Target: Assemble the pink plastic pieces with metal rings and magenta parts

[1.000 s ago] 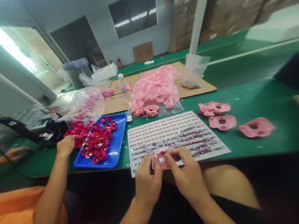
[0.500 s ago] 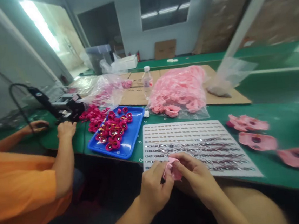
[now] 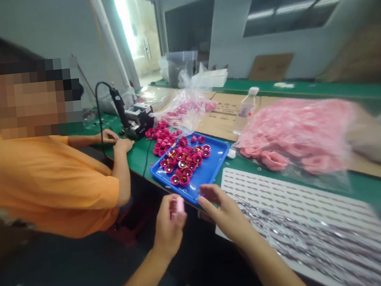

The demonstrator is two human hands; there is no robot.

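Observation:
In my left hand (image 3: 169, 226), fingers closed, is a small pink piece (image 3: 177, 207) of soft-looking material, partly hidden by the fingers. My right hand (image 3: 224, 209) is apart from it, thumb and fingers spread with nothing between them, at the front corner of a blue tray (image 3: 210, 172). Several dark-pink round parts (image 3: 182, 162) with shiny centres lie in that tray. Right of my right hand is a white slotted board (image 3: 283, 192) with rows of chain-like strips (image 3: 287, 237), blurred by motion.
A co-worker in an orange shirt (image 3: 46, 184) sits at the left, hands by a black device (image 3: 139, 121). More dark-pink parts (image 3: 163, 139) lie behind the tray. A bag of pink pieces (image 3: 297, 128) and a plastic bottle (image 3: 246, 108) stand on cardboard (image 3: 221, 117).
The view has swung left. My hands, earlier together on the pink piece, have parted; the right has let go and opened, while the left keeps the piece.

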